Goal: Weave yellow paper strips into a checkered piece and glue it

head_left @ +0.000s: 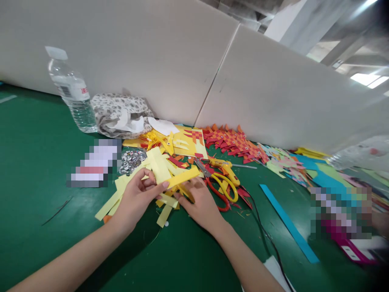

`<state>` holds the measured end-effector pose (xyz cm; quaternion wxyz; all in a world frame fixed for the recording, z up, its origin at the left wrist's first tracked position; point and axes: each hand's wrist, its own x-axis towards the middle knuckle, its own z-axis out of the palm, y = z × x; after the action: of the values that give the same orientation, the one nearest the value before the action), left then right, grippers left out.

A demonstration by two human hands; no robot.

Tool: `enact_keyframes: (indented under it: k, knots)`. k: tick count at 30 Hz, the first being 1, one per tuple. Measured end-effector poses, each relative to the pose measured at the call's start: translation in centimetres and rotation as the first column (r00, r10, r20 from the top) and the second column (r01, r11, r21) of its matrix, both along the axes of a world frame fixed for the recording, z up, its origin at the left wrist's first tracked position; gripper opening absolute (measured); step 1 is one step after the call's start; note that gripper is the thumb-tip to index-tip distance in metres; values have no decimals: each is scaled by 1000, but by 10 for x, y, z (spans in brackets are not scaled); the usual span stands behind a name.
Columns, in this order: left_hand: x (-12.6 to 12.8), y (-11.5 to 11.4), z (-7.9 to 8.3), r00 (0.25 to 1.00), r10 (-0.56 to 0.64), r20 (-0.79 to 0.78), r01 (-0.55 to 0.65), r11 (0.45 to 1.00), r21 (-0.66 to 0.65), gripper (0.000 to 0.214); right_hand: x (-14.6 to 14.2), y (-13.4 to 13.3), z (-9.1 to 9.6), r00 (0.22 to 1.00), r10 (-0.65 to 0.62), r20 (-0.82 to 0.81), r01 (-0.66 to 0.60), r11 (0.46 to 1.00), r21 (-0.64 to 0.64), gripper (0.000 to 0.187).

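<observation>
My left hand (138,196) pinches a bright yellow paper strip (184,178) between thumb and fingers, its free end pointing right. Below that end, my right hand (202,200) has its fingers curled round more yellow paper (186,192), partly hidden by the hand. Beneath both hands lies a loose pile of pale yellow paper strips (158,164). Scissors (225,187) with one yellow and one red handle lie just right of my right hand. A yellow glue gun (226,168) rests behind them.
Upright at back left are a water bottle (73,93) and a patterned cloth bag (121,111). Small googly eyes (130,160) lie near the pile. Woven red-orange paper fish (234,142) line the partition (170,61). A blue strip (288,223) and a black cord (267,235) are at right.
</observation>
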<state>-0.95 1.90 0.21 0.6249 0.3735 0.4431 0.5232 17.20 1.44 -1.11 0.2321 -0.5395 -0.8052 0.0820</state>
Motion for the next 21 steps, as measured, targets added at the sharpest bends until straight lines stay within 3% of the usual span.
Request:
enact_keyframes:
  k: [4, 9, 12, 15, 17, 21]
  knots:
    - [-1, 1, -3, 1000, -14, 0, 14, 1000, -20, 40, -3, -3, 3, 991, 37, 129, -31, 999, -43, 34]
    - [-2, 2, -7, 1000, -2, -14, 2, 1000, -8, 37, 0, -4, 0, 991, 10, 133, -5, 999, -37, 37]
    - [-2, 1, -6, 1000, 4, -16, -4, 1000, -13, 37, 2, -3, -2, 999, -33, 12, 33, 999, 14, 32]
    - [-2, 1, -5, 1000, 3, -14, -4, 1000, -30, 39, 5, -2, -2, 967, -104, -233, 124, 990, 71, 24]
    - [-2, 1, -5, 1000, 4, -17, -4, 1000, -31, 39, 8, -2, -1, 884, -156, -440, 183, 983, 20, 18]
    - [-2, 2, -6, 1000, 9, -24, -10, 999, -31, 38, 14, 1, 4, 577, -361, -732, 211, 933, -293, 25]
